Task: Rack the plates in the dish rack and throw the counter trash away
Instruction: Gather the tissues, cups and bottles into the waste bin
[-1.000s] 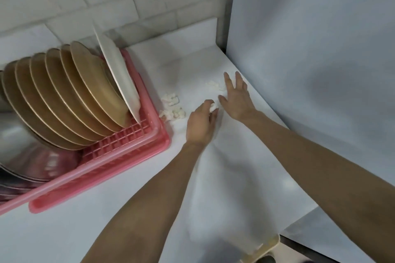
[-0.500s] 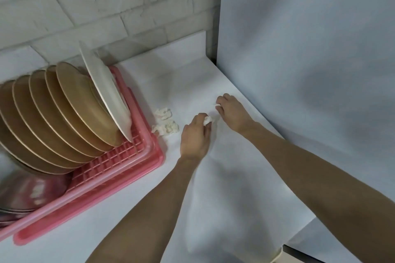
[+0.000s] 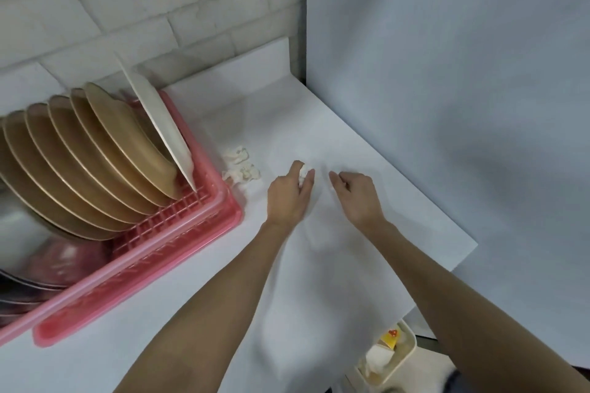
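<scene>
With left hand (image 3: 289, 198), pinched a crumpled paper scrap (image 3: 302, 173); with right hand (image 3: 357, 198), curled fingers over white counter (image 3: 367, 143), contents indiscernible, near loose scraps (image 3: 241, 166) beside pink dish rack (image 3: 220, 204).

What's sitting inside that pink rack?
A row of tan plates stands on edge in the pink rack, a white plate leaning at the right end. Shiny metalware sits at the left. The plates hide whatever is behind them.

Trash wad (image 3: 302, 173) (half-hidden) in left grip (image 3: 289, 198)
</scene>
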